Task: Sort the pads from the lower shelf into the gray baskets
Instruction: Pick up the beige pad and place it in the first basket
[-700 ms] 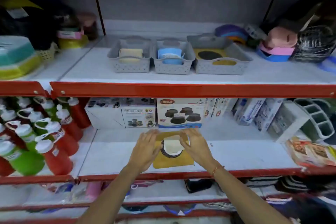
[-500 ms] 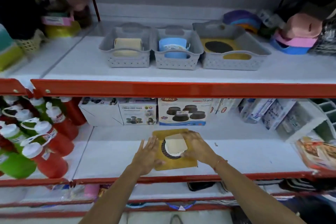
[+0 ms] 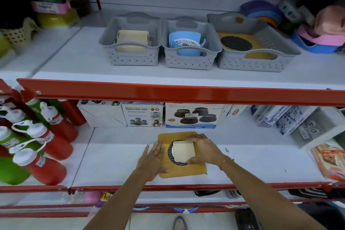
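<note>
On the lower shelf lies a yellow pad (image 3: 183,171) with a dark round mesh centre (image 3: 170,150). On top of it sits a cream pad (image 3: 183,151), and my right hand (image 3: 204,148) grips it by its right side. My left hand (image 3: 153,160) rests flat on the yellow pad's left edge. On the upper shelf stand three gray baskets: the left basket (image 3: 133,59) holds cream pads, the middle basket (image 3: 188,60) holds blue pads, the right basket (image 3: 250,63) holds a yellow pad with a dark centre.
Red and green squeeze bottles (image 3: 43,147) crowd the lower shelf's left. Boxes of vibration pads (image 3: 142,115) line the back of that shelf, with more boxes and a white rack (image 3: 317,127) at the right. Colourful bowls (image 3: 265,12) sit right of the baskets. A red shelf edge (image 3: 186,95) overhangs.
My right hand has closed around the cream pad's right side. My left hand has slid off the cream pad onto the yellow pad's left edge. The view has moved closer.
</note>
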